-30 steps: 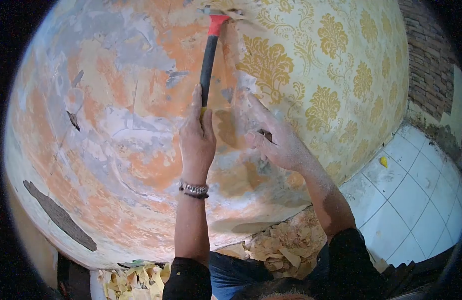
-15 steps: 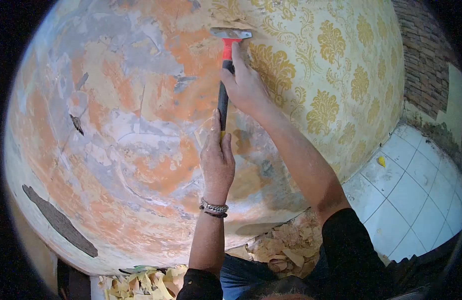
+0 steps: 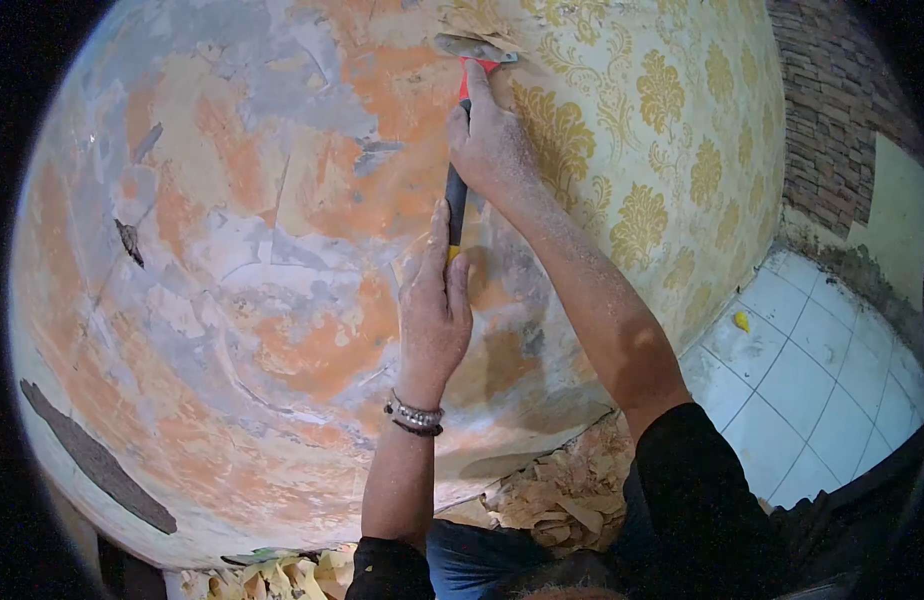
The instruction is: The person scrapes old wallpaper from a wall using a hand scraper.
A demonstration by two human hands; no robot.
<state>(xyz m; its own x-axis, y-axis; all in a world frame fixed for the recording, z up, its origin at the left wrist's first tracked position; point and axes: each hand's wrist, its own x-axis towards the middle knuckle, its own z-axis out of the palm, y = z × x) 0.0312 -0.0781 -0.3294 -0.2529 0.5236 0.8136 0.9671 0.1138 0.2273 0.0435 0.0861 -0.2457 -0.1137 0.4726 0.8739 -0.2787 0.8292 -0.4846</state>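
Observation:
A long-handled scraper [image 3: 456, 190] with a black shaft, a red neck and a wide metal blade lies against the wall [image 3: 312, 330]. My right hand [image 3: 492, 150] is closed round the upper shaft, its index finger stretched along the red neck. Lower down, my left hand [image 3: 434, 310] grips the yellow-banded end of the handle. The blade meets the edge of the gold-patterned wallpaper [image 3: 662, 95], where loose peeled paper [image 3: 477, 22] bunches just above it. Left of the blade the wall is bare, with patchy orange and grey plaster.
Scraps of stripped paper [image 3: 572, 500] lie on the floor below the wall, with more curled strips [image 3: 292, 580] at the lower left. White floor tiles [image 3: 812, 390] run along the right, a small yellow piece [image 3: 741, 321] on them. A brick-patterned wall [image 3: 832, 110] stands beyond.
The scraper and both hands have shifted slightly upward along the wall, and more loosened paper is bunched above the blade. My view has also moved a little to the right.

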